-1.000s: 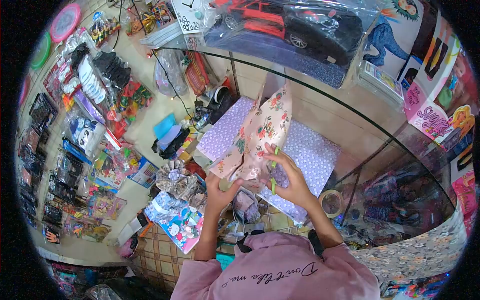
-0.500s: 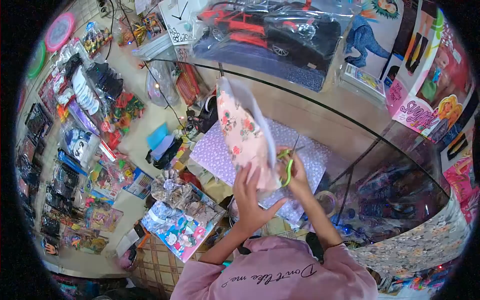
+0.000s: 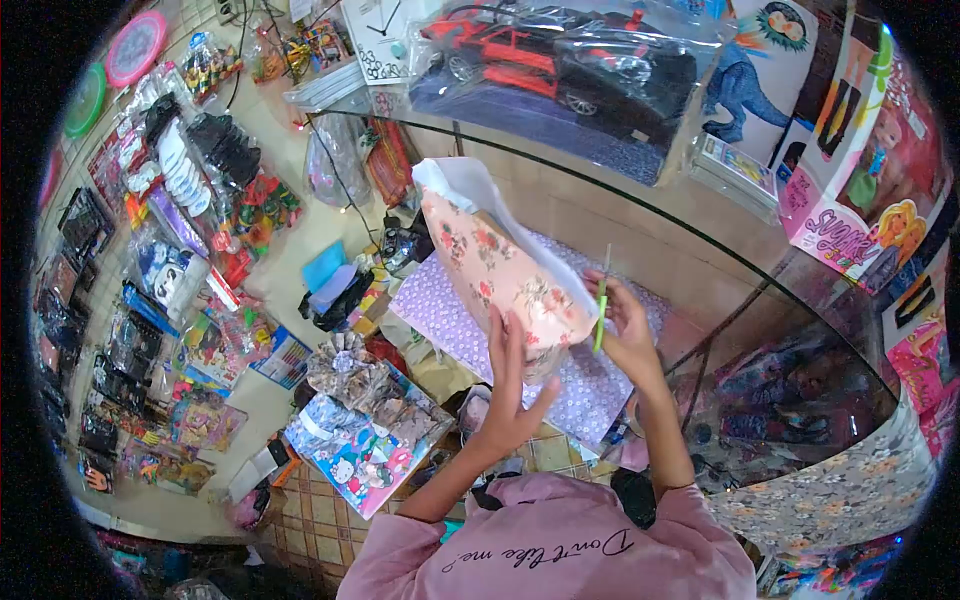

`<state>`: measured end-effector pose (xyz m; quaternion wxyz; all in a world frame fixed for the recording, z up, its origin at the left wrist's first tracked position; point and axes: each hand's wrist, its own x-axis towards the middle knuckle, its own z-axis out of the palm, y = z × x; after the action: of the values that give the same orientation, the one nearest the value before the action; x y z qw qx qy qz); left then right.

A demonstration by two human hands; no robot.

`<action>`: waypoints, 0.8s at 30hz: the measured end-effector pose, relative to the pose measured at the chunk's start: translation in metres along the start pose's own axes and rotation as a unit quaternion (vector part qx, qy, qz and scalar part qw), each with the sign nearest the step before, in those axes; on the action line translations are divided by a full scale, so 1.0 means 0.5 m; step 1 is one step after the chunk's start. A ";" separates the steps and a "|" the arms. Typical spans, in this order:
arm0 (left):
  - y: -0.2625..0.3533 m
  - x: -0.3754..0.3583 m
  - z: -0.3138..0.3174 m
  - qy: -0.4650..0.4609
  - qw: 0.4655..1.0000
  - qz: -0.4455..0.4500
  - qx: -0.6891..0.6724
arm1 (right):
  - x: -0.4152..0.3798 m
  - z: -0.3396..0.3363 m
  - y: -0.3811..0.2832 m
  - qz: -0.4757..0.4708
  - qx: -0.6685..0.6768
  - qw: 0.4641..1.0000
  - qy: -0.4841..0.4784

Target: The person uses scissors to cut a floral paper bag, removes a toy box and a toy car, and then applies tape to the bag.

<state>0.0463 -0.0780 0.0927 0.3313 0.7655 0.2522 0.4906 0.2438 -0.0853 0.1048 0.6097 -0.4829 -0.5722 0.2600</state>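
A pink floral sheet of wrapping paper [image 3: 500, 275] with a white inner side stands folded over in front of me, its upper edge curled open. My left hand [image 3: 512, 385] lies against the paper's lower part, fingers stretched out and thumb spread away. Green-handled scissors [image 3: 601, 315] are in my right hand [image 3: 630, 328], blades pointing up, just beside the paper's right edge. Beneath the paper, a purple flowered sheet [image 3: 590, 400] covers part of the work surface. Whether something sits inside the floral paper is hidden.
A glass-topped counter [image 3: 640, 205] curves behind, bearing a boxed toy car [image 3: 560, 75]. To the left lie a Hello Kitty package [image 3: 365, 465], a patterned bow bundle [image 3: 350, 375] and many bagged goods. Doll boxes [image 3: 870, 210] stand at right.
The floral paper has tilted and opened wider toward me, showing more of its front. My right hand has shifted right with the scissors, whose blades now point upward.
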 end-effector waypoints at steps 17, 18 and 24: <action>0.056 0.427 -0.207 -0.443 0.806 0.324 0.220 | -0.138 -0.073 -0.081 0.150 -0.055 0.979 -0.128; 0.051 0.440 -0.203 -0.457 0.799 0.329 0.212 | -0.140 -0.071 -0.098 0.163 -0.058 0.977 -0.122; 0.007 0.470 -0.181 -0.491 0.780 0.367 0.126 | -0.107 -0.072 -0.195 0.149 -0.257 0.944 -0.142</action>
<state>0.0554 0.1105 0.2597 0.1056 0.9723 -0.1849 0.0962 0.2437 -0.1812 0.1716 0.3314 -0.6612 -0.6215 0.2581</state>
